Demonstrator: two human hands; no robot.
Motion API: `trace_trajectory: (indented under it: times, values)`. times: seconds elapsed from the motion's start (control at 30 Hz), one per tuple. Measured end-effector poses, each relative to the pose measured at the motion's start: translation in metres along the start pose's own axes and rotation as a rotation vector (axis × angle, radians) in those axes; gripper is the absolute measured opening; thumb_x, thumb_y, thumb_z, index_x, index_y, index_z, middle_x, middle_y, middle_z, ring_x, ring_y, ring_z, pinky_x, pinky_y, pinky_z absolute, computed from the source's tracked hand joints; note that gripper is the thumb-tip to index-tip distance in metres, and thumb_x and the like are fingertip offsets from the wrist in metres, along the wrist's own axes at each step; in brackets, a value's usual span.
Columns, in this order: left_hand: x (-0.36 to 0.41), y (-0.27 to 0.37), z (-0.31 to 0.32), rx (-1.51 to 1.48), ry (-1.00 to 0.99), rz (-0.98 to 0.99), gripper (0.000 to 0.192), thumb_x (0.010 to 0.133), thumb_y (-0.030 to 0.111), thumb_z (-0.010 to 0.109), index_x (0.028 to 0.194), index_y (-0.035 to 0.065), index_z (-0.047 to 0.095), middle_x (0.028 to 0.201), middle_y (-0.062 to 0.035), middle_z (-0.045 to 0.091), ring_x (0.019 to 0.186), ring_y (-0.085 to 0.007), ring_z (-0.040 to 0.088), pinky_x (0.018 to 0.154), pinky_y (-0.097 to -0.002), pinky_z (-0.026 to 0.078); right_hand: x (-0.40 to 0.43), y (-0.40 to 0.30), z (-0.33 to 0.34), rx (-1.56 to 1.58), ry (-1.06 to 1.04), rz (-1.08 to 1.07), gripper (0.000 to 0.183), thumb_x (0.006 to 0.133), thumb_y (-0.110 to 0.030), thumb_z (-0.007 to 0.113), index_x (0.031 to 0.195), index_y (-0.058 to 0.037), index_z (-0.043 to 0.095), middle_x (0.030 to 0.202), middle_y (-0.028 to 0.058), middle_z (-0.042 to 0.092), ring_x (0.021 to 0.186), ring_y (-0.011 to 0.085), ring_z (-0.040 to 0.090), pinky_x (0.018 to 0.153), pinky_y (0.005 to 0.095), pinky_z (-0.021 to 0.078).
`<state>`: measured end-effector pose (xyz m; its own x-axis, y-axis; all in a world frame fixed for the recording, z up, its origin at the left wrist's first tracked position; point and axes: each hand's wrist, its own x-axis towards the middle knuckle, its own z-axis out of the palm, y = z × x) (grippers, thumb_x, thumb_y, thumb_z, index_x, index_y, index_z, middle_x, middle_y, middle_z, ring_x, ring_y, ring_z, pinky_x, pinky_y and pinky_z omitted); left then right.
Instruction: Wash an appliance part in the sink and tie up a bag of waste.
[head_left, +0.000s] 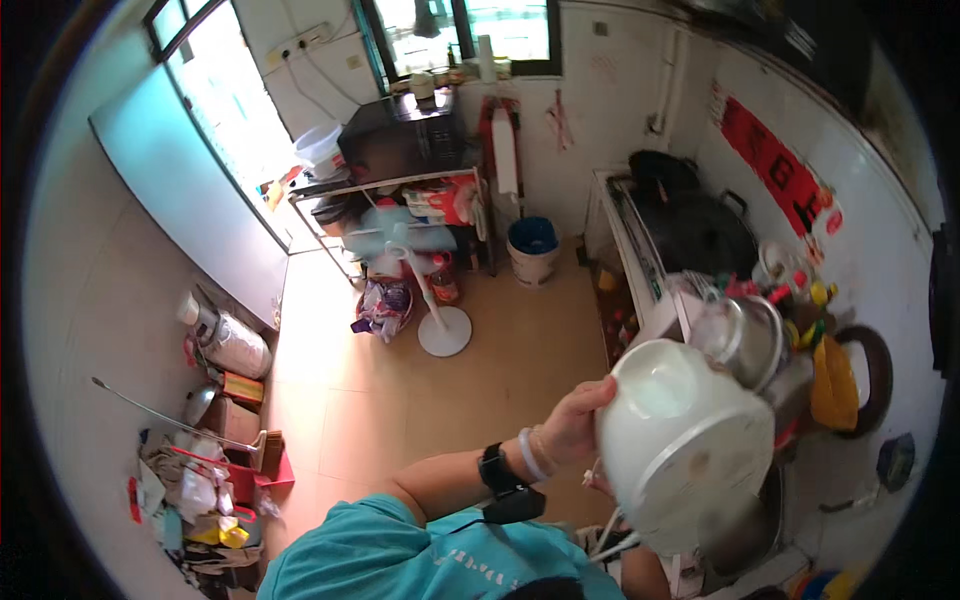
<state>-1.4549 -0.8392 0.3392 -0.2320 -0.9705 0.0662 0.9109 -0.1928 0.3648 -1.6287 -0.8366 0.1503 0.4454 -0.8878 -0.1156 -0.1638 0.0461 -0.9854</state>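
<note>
My left hand (574, 420) grips the rim side of a large white rounded vessel (675, 450), thumb on top. The vessel is tilted over, its flat round base with a brown stain turned towards me. A shiny recess shows on its upper side. Thin white cord-like pieces (616, 545) hang beneath it. My right forearm shows at the bottom edge; the vessel hides most of the right hand, and its grip cannot be made out. A dark grey blurred shape lies beside the base, over the sink (772, 517).
Metal pots (739, 337) crowd the counter beyond the vessel, with a large black wok (705, 232) on the stove. A white pedestal fan (445, 330) and a bucket (532, 255) stand on the floor. Bags, a broom and a gas cylinder (236, 345) line the left wall.
</note>
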Motion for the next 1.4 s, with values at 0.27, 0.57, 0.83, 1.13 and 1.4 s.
trace_trajectory:
  times: [0.27,0.57,0.83,1.13,1.4]
  values:
    - [0.032,0.153,-0.013,-0.028,-0.053,0.186,0.052,0.083,0.043,0.043,0.112,0.0001,0.044,0.108,-0.0123,0.052,0.098,-0.0223,0.05,0.087,-0.0349,0.037,0.109,-0.057,0.141,0.374,0.077,-0.127,0.014,0.082,-0.017,0.049,0.084,-0.0051,0.055,0.081,0.0124,0.058,0.076,0.0228,0.054,0.072,0.0306,0.0423]
    - [0.096,0.312,-0.046,-0.053,0.046,0.261,0.054,0.082,0.045,0.043,0.113,0.0009,0.042,0.109,-0.0141,0.048,0.102,-0.0255,0.045,0.089,-0.0394,0.035,0.208,-0.067,0.117,0.141,0.421,-0.112,0.024,0.087,-0.022,0.044,0.07,-0.0052,0.048,0.06,0.0019,0.047,0.055,0.011,0.045,0.053,0.0243,0.0384]
    - [0.156,0.466,-0.116,-0.059,0.073,0.413,0.048,0.083,0.042,0.043,0.112,0.0042,0.043,0.108,-0.0115,0.049,0.101,-0.0267,0.046,0.088,-0.0418,0.035,0.388,-0.184,0.149,0.507,0.227,-0.126,0.013,0.084,-0.016,0.049,0.088,-0.0047,0.053,0.06,0.0013,0.047,0.05,0.01,0.043,0.045,0.0221,0.0347]
    - [0.094,0.742,-0.197,0.089,0.146,0.922,0.054,0.086,0.045,0.028,0.116,0.0017,0.04,0.112,-0.0138,0.048,0.104,-0.0305,0.045,0.091,-0.043,0.033,0.561,-0.367,0.336,0.427,-0.508,-0.198,0.066,0.077,-0.029,0.06,0.129,-0.0067,0.026,0.071,-0.003,0.042,0.063,0.0059,0.042,0.057,0.0237,0.0403]
    - [0.066,0.94,-0.344,-0.004,-0.099,0.893,0.056,0.087,0.047,0.027,0.115,0.001,0.041,0.111,-0.0129,0.049,0.102,-0.0282,0.046,0.09,-0.039,0.035,0.722,-0.408,0.546,0.043,-0.331,-0.289,0.084,0.064,-0.037,0.072,0.127,-0.0009,0.029,0.064,-0.0057,0.038,0.054,0.0035,0.039,0.048,0.0201,0.0363]
